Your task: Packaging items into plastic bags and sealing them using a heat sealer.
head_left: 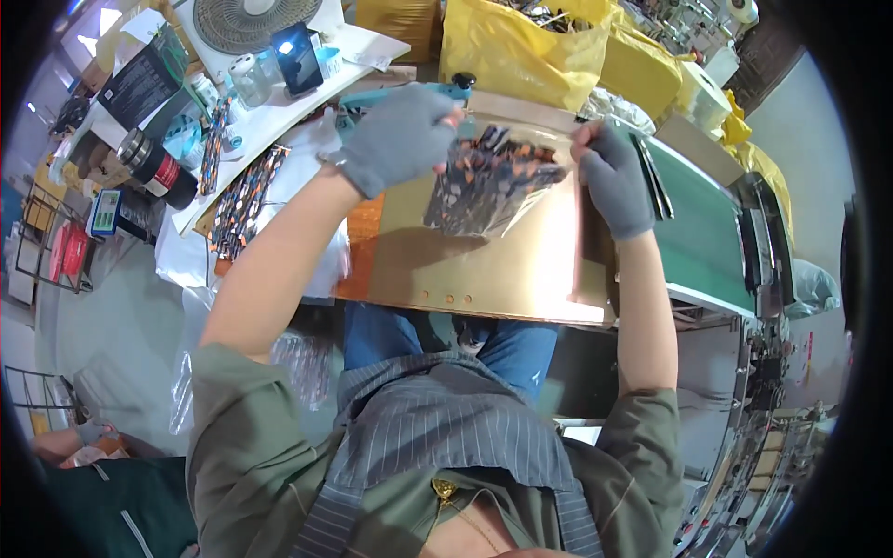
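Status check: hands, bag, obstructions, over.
Left hand, right hand either side of clear bag, grips unclear. Bag over tan board. Nothing visibly blocking it.

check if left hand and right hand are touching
Apart: in the head view, a gap separates the left hand from the right hand, with the patterned packet between.

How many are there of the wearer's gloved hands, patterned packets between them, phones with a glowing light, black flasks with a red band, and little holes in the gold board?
Gloved hands (left hand, right hand): 2
Patterned packet: 1
Phone: 1
Black flask: 1
Holes in the gold board: 3
Total: 8
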Action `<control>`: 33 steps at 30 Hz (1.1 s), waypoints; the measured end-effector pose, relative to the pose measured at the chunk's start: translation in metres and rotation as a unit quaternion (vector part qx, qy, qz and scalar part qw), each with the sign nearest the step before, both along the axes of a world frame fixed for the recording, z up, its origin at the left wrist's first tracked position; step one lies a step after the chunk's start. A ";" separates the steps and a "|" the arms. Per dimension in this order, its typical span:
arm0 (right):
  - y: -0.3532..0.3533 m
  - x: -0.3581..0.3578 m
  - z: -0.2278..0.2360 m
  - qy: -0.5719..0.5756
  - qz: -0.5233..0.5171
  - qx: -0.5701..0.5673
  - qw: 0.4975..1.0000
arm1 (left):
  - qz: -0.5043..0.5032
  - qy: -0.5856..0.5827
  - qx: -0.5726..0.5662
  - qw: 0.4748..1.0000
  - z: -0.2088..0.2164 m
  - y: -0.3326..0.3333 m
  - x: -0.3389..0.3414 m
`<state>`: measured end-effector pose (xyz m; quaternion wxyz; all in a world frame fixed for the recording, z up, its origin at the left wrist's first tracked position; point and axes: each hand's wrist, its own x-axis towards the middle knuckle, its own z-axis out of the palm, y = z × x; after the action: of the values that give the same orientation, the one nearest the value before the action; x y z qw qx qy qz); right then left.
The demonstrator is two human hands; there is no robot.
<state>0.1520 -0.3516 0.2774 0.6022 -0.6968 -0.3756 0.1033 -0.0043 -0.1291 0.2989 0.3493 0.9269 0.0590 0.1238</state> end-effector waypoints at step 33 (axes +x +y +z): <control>0.204 0.140 -0.118 -0.359 -0.298 -0.124 0.876 | 0.102 0.042 -0.494 0.863 -0.199 0.059 0.056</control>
<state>0.2917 -0.1474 0.1591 0.3367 -0.8341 -0.3249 -0.2923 0.0520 -0.0701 0.0999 0.7439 0.6263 0.2209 0.0746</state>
